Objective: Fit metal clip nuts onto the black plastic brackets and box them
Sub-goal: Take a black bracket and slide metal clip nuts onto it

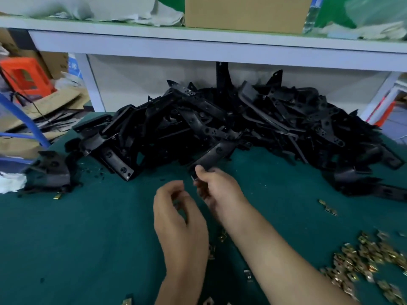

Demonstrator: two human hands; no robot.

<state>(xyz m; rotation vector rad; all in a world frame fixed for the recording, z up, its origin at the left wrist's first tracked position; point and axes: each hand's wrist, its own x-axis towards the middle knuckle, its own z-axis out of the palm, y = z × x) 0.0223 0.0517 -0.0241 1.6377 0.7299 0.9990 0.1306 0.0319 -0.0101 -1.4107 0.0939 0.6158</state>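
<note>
Bracket [212,156] of black plastic slants from near-left to far-right, its far end reaching the bracket pile [220,119]. Of the hands, the right hand [217,190] grips its near end. The left hand [176,216], just beside, is curled; I cannot tell whether it holds anything. Clip nuts [363,260] lie heaped on the green bench [66,238], right of both.

Logged two hands, left hand [176,208] and right hand [217,190], both bare. Logged two forearms, likewise bare as far as the frame edge. Left forearm [180,280]: only a short stretch in view, cut off by the bottom edge, narrow at the wrist. Right forearm [275,256]: long stretch in view, widening steadily from the wrist toward the lower right corner. Finger outlines soft with blur; nails and skin creases too blurred to read.
</note>
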